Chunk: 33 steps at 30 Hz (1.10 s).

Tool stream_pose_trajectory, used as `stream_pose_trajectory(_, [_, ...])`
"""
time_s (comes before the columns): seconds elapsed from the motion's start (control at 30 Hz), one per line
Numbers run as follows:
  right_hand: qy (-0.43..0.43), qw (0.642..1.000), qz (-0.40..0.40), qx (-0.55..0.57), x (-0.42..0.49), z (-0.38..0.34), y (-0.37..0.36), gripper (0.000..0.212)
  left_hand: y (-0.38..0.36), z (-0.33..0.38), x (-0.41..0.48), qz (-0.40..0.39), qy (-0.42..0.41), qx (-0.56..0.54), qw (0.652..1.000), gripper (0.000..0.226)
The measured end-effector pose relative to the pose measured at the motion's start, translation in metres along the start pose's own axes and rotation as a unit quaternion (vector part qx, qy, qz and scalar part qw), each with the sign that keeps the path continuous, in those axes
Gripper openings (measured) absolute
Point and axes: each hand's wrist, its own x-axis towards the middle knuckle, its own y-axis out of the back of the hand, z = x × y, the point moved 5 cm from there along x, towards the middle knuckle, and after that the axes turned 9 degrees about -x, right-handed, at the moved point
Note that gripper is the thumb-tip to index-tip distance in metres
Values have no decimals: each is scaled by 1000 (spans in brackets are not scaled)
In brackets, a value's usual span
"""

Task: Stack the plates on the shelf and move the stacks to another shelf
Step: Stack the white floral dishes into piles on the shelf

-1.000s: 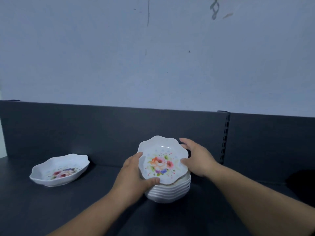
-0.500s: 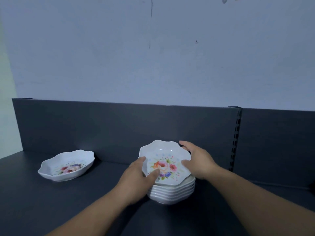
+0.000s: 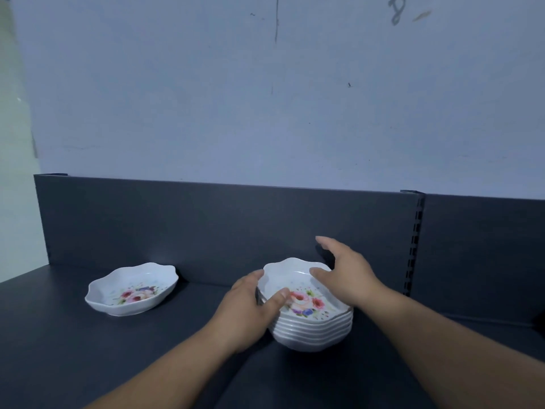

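I see the stack of plates (image 3: 312,326) sitting on the dark shelf (image 3: 73,343) just right of the frame's centre, low in the picture, with its top plate (image 3: 303,293) showing a flower print and a scalloped rim. My left hand (image 3: 250,311) is pressed against the stack's left side, thumb hooked over the top plate's rim and lying on its inner face, fingers curled around the edge, so it grips that plate. My right hand (image 3: 345,273) sits over the stack's upper right edge with fingers spread fairly wide; the thumb touches the far rim (the index finger points up toward the back panel (image 3: 206,225), off the plate). I cannot tell whether the palm rests on the rim. A single plate (image 3: 132,290) of the same pattern lies alone on the shelf in the left part of the frame, well apart from the stack and near the back panel.
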Motion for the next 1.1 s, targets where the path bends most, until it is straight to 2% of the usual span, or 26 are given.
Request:
stream_pose_trajectory(0.23, [62, 998, 13, 14, -11, -81, -18, 61, 74, -28, -17, 70, -29, 41, 996, 70])
stream_pose_trajectory(0.47, [119, 992, -37, 26, -14, -168, -79, 55, 183, -101, -23, 179, 50, 92, 978, 56])
stream_pose_trajectory(0.77, [109, 988, -106, 27, -14, -214, -152, 57, 220, -168, -8, 147, 132, 127, 972, 56])
stream_pose_trajectory(0.9, [70, 987, -143, 33, -13, -213, -172, 62, 219, -176, -6, 118, 151, 135, 972, 36])
stream_pose_trajectory(1.1, [-13, 984, -153, 89, -13, -209, -188, 70, 225, -172, -18, 117, 142, 143, 973, 31])
